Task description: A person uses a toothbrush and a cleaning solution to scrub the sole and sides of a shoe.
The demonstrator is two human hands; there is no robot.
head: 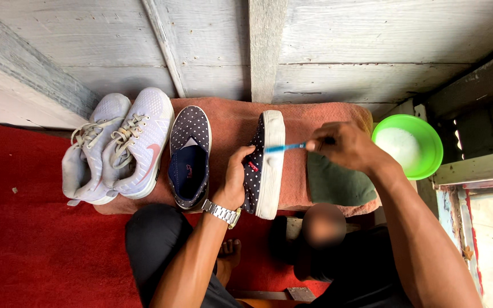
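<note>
- The left hand (236, 181), wearing a metal wristwatch (222, 213), grips a navy polka-dot slip-on shoe (253, 171) tipped on its side, so its white sole (270, 165) faces the brush.
- The right hand (346, 146) pinches a blue toothbrush (285, 148), bristles touching the sole's edge.
- The matching shoe (189, 157) lies upright beside it; two white sneakers (121, 148) rest further left.
- All sit on a terracotta towel (309, 122) over red carpet (24, 239).
- A green bowl (412, 145) of white powder or foam stands at right, against weathered grey boards (343, 51).
</note>
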